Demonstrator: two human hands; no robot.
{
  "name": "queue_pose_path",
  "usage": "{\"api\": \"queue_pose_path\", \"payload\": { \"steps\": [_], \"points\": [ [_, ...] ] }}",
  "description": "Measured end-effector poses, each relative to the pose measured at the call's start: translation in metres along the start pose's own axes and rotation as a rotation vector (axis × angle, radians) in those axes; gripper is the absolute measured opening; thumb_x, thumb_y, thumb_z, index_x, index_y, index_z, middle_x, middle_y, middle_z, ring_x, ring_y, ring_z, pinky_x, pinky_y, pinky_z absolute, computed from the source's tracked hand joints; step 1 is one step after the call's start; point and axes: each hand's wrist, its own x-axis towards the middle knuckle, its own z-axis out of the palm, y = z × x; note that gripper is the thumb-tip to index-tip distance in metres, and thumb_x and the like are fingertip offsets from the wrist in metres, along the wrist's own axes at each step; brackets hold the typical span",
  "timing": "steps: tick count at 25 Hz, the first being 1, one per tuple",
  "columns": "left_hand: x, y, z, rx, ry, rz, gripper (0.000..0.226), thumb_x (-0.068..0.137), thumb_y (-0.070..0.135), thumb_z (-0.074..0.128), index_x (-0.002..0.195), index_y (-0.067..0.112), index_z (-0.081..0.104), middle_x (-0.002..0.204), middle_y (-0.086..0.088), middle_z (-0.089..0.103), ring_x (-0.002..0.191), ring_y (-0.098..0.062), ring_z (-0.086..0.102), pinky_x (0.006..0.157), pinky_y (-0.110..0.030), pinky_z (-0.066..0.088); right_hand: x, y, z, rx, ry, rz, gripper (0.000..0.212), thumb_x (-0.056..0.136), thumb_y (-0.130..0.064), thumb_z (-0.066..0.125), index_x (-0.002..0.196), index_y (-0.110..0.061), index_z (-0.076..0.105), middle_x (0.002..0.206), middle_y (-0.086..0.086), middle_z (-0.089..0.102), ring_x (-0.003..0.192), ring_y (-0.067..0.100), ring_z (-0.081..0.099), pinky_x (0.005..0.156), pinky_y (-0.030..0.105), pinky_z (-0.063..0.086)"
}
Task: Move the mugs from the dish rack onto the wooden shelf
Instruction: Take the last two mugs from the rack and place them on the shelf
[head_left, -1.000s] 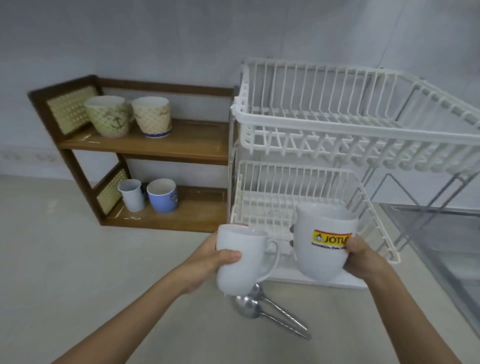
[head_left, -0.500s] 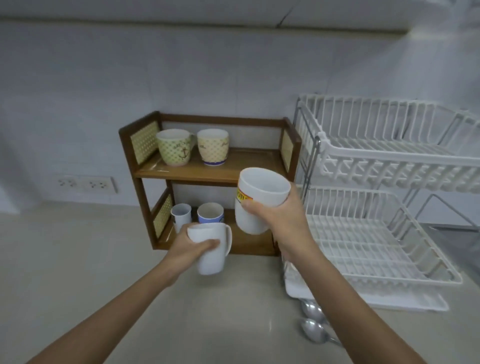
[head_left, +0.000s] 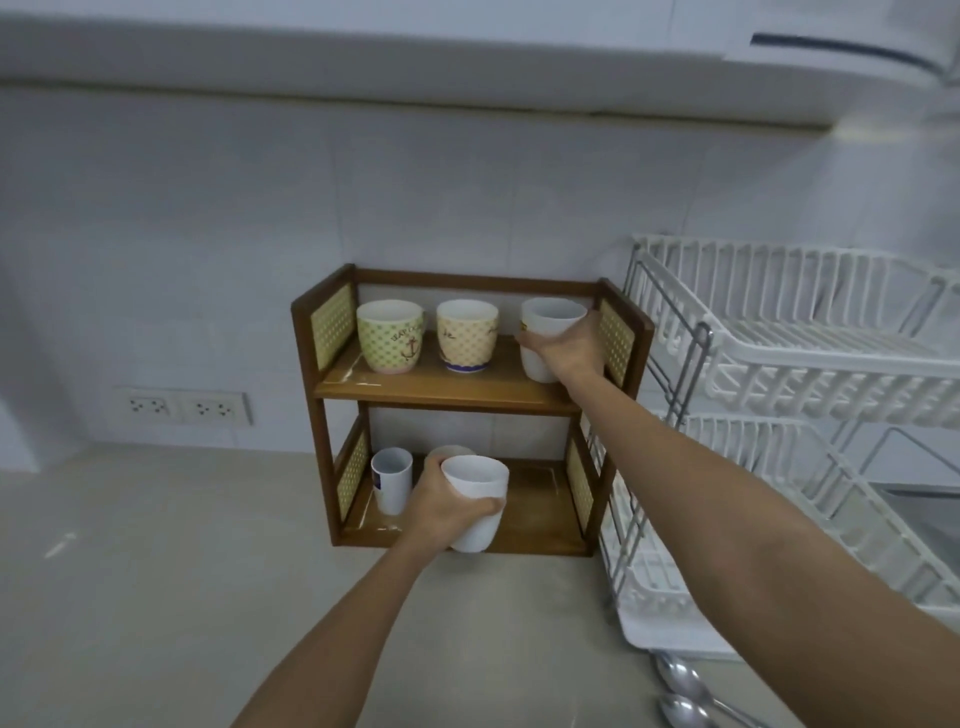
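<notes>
1. The wooden shelf (head_left: 447, 400) stands on the pale counter (head_left: 156, 571), against the wall.
2. Its top board bears a green anchor mug (head_left: 389, 338), a yellow patterned mug (head_left: 466, 336) and a white mug (head_left: 545, 332) (a hand grips this one).
3. Its bottom board bears a small white cup (head_left: 390, 480).
4. Two spoons (head_left: 685, 691) lie on the counter.

right hand (head_left: 569, 347) holds a white mug (head_left: 545, 338) on the wooden shelf's (head_left: 447, 396) upper board; left hand (head_left: 445, 506) holds a plain mug (head_left: 475, 501) at the lower.

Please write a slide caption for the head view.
Both hands set white mugs on the wooden shelf.
</notes>
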Motion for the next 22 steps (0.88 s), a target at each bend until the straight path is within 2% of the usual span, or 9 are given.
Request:
{"api": "queue_pose_path", "payload": {
  "steps": [2,5,7,9,11,13,16,18,22],
  "points": [
    [0.01,0.0,0.002,0.031,-0.021,0.024,0.088,0.042,0.055,0.083,0.114,0.039,0.034,0.107,0.012,0.051,0.1,-0.015,0.054,0.073,-0.029,0.046,0.007,-0.001,0.005,-0.033,-0.019,0.012,0.098,0.06,-0.05,0.083,0.133,-0.008,0.034,0.132,0.013,0.054,0.12,0.031,0.051,0.094,0.037,0.042],
    [0.017,-0.001,0.006,0.076,-0.016,0.015,0.096,0.043,0.056,0.081,0.124,0.031,0.038,0.114,0.007,0.052,0.102,-0.017,0.054,0.078,-0.033,0.051,-0.001,-0.003,0.003,0.042,-0.003,-0.025,0.089,0.066,-0.043,0.082,0.134,-0.01,0.035,0.134,0.012,0.053,0.122,0.029,0.051,0.096,0.035,0.041],
    [0.021,-0.006,0.012,0.058,-0.03,0.006,0.097,0.046,0.053,0.083,0.127,0.027,0.038,0.113,0.006,0.052,0.102,-0.018,0.055,0.082,-0.035,0.052,-0.032,0.017,0.0,0.142,0.126,-0.194,0.079,0.073,-0.037,0.076,0.136,-0.014,0.034,0.137,0.008,0.05,0.125,0.023,0.048,0.101,0.035,0.042],
    [0.022,-0.01,0.018,0.034,-0.053,0.024,0.094,0.05,0.049,0.086,0.127,0.025,0.039,0.109,0.007,0.051,0.1,-0.016,0.054,0.08,-0.031,0.048,-0.091,0.065,0.004,0.116,0.2,-0.372,0.068,0.081,-0.034,0.064,0.138,-0.02,0.032,0.14,0.0,0.044,0.129,0.016,0.043,0.105,0.034,0.039],
    [0.029,-0.012,0.026,0.027,-0.077,0.04,0.089,0.053,0.041,0.088,0.127,0.023,0.042,0.106,0.007,0.051,0.098,-0.014,0.053,0.077,-0.027,0.044,-0.157,0.132,0.009,-0.041,0.081,-0.408,0.061,0.08,-0.027,0.062,0.136,-0.019,0.037,0.137,0.0,0.046,0.129,0.018,0.043,0.108,0.038,0.037],
    [0.034,-0.012,0.036,0.024,-0.09,0.045,0.086,0.056,0.035,0.089,0.127,0.022,0.043,0.108,0.005,0.054,0.102,-0.016,0.054,0.082,-0.03,0.047,-0.207,0.197,0.012,-0.258,-0.132,-0.302,0.06,0.081,-0.02,0.064,0.136,-0.012,0.041,0.139,0.01,0.049,0.131,0.028,0.043,0.111,0.043,0.033],
    [0.041,-0.013,0.057,0.023,-0.1,0.041,0.084,0.056,0.03,0.09,0.126,0.019,0.045,0.112,0.002,0.057,0.104,-0.017,0.054,0.087,-0.032,0.047,-0.232,0.252,0.016,-0.643,-0.452,-0.173,0.066,0.092,-0.039,0.043,0.148,-0.013,0.02,0.159,0.007,0.019,0.147,0.023,0.01,0.118,0.04,0.004],
    [0.048,-0.013,0.072,0.018,-0.111,0.054,0.081,0.055,0.027,0.09,0.123,0.017,0.048,0.111,0.002,0.057,0.101,-0.015,0.053,0.083,-0.028,0.044,-0.229,0.263,0.019,-0.742,-0.523,-0.17,0.072,0.091,-0.053,0.029,0.151,-0.018,0.008,0.162,0.002,0.005,0.148,0.019,-0.004,0.116,0.041,-0.007],
    [0.066,-0.013,0.098,-0.031,-0.075,-0.004,0.083,0.051,0.021,0.092,0.121,0.01,0.049,0.119,-0.009,0.061,0.109,-0.023,0.057,0.085,-0.027,0.043,-0.225,0.265,0.024,-0.761,-0.514,-0.157,0.078,0.084,-0.062,0.023,0.151,-0.024,0.007,0.161,-0.003,0.007,0.147,0.015,-0.003,0.114,0.039,-0.011]
  ]
}}
